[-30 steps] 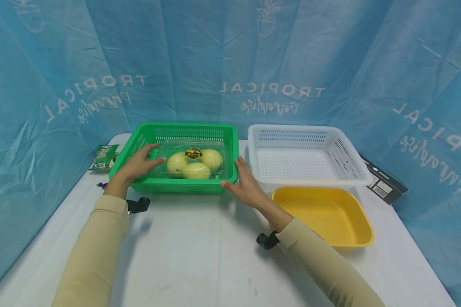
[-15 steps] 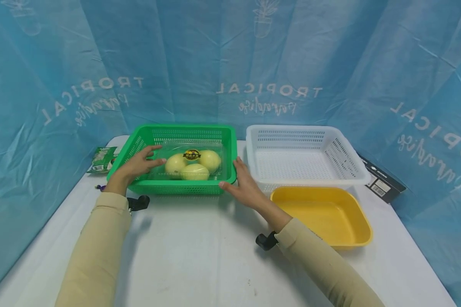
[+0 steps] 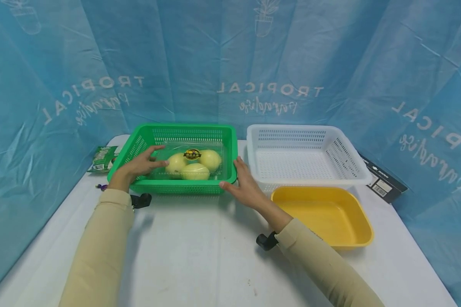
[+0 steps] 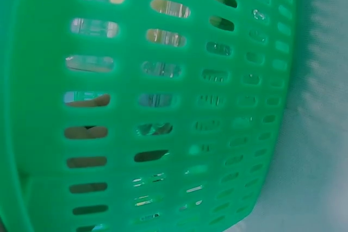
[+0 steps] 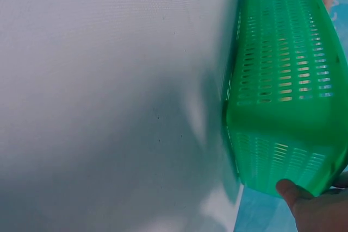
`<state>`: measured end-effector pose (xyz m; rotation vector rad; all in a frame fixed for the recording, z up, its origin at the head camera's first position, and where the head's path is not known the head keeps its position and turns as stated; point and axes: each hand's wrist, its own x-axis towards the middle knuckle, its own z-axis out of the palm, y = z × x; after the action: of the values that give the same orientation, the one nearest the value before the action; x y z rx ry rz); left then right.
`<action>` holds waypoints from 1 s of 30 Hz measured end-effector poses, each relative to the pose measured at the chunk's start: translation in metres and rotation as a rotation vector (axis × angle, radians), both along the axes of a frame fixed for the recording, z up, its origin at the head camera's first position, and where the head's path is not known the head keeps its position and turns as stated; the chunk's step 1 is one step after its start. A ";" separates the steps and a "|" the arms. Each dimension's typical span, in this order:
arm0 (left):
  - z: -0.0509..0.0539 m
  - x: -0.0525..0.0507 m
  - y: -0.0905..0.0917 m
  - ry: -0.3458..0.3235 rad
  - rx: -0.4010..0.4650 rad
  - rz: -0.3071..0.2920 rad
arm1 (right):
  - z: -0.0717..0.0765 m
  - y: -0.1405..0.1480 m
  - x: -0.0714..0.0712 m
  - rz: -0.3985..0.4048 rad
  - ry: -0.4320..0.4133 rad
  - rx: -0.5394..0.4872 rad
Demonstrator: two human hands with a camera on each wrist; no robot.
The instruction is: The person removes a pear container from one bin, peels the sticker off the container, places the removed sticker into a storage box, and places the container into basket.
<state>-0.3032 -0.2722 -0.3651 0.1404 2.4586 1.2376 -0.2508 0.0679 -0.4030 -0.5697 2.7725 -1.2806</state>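
Inside the green basket [image 3: 178, 187] lies a clear plastic box [image 3: 215, 147] with three pale yellow-green round fruits and a dark-and-yellow label on its lid. My left hand [image 3: 138, 165] reaches over the basket's left front rim, with thumb and fingers apart at the box's left end. Whether the fingertips touch the box I cannot tell. My right hand [image 3: 246, 183] holds the basket's right front corner, its thumb on the front and its fingers along the right side. In the right wrist view, the right thumb [image 5: 291, 191] lies against the basket's wall.
A white basket [image 3: 296, 164] stands to the right, with a yellow tray [image 3: 326, 217] in front of it. Behind its right corner lies a black box [image 3: 386, 184]. On the left are a green packet [image 3: 103, 158] and a small purple item [image 3: 101, 186]. Blue curtains surround the white table [image 3: 184, 256].
My left hand moves slightly right, and its fingers curl a little more by the box's left end. My right hand stays at the basket corner. The basket and box have hardly moved.
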 end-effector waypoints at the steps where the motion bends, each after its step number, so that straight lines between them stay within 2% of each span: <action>1: 0.000 0.000 0.000 -0.002 0.002 -0.003 | 0.000 0.000 0.000 0.001 -0.001 0.000; 12: -0.002 -0.002 -0.001 -0.017 0.008 -0.013 | 0.000 0.001 0.000 0.002 -0.020 -0.011; 22: -0.003 0.000 -0.001 0.024 -0.011 0.005 | -0.002 0.001 0.000 0.005 -0.019 -0.012; 30: -0.001 0.003 -0.001 0.031 -0.004 0.014 | -0.002 0.001 -0.001 0.011 -0.013 -0.019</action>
<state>-0.3001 -0.2728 -0.3660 0.1429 2.4918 1.2451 -0.2519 0.0691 -0.4048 -0.5743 2.7454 -1.3054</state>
